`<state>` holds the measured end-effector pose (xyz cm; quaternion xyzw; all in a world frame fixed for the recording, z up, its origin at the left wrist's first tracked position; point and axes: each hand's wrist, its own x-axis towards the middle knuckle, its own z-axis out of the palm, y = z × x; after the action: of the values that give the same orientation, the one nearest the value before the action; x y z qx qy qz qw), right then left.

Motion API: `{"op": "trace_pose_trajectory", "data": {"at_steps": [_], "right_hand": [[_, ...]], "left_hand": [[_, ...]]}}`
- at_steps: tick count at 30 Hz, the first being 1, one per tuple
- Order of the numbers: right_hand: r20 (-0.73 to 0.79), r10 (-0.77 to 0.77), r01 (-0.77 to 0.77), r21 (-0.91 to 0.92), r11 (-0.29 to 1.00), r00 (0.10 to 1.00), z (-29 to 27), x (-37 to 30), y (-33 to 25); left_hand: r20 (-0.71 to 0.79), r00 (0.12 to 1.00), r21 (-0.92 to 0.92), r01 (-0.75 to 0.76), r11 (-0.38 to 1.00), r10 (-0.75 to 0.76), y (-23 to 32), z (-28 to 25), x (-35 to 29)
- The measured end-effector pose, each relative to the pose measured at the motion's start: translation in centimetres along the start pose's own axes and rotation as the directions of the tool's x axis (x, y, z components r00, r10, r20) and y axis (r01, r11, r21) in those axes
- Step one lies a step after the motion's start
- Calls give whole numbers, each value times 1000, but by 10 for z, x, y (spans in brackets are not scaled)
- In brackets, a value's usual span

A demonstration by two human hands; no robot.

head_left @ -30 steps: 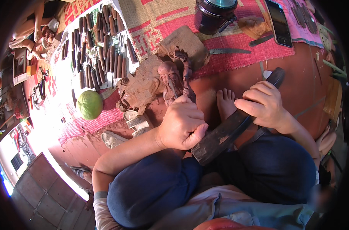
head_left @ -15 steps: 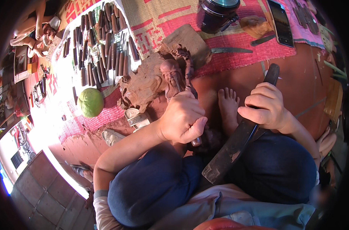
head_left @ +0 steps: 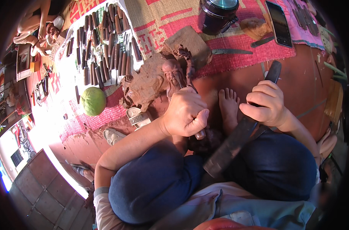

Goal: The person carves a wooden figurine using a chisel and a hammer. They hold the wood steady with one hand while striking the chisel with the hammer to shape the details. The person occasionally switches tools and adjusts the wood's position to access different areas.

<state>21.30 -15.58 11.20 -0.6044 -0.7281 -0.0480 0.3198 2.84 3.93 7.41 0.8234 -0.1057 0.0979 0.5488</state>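
Note:
My left hand (head_left: 185, 112) is closed in a fist around a chisel, and the butt of the chisel's handle (head_left: 200, 134) shows below the thumb. Its blade end is hidden by the fist. Just beyond it stands a reddish-brown wood carving (head_left: 172, 73) of a bald, long-bearded figure with a staff beside it. My right hand (head_left: 265, 102) grips a dark wooden mallet (head_left: 229, 147), long and flat like a bat. The mallet slants down toward my lap, its broad end slightly blurred and apart from the chisel.
Many chisels (head_left: 105, 57) lie on a white cloth at upper left, near a green round fruit (head_left: 93, 101). A wood block (head_left: 189, 44) sits behind the carving. A knife (head_left: 232, 51), phone (head_left: 279, 25) and dark jar (head_left: 217, 17) are on the red mat. Another person's hand (head_left: 38, 49) shows at far left.
The mallet's broad end has swung slightly and is now blurred. My left fist and the chisel have shifted a little to the right and up; the whole view has moved slightly.

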Motion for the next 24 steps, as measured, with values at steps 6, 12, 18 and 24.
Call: {"op": "trace_pose_trajectory", "data": {"at_steps": [6, 12, 18, 24], "right_hand": [[17, 47, -46, -40, 998, 999, -1, -1, 1], [42, 77, -74, -73, 995, 996, -2, -2, 3], [40, 95, -95, -4, 995, 995, 2, -1, -2], [70, 119, -121, 18, 993, 990, 3, -3, -1]], "left_hand": [[-7, 1000, 22, -15, 1000, 16, -2, 4, 1], [64, 992, 221, -119, 968, 107, 17, 0, 8], [90, 991, 136, -114, 984, 102, 5, 19, -1], [99, 994, 133, -66, 989, 53, 0, 8, -2]]}}
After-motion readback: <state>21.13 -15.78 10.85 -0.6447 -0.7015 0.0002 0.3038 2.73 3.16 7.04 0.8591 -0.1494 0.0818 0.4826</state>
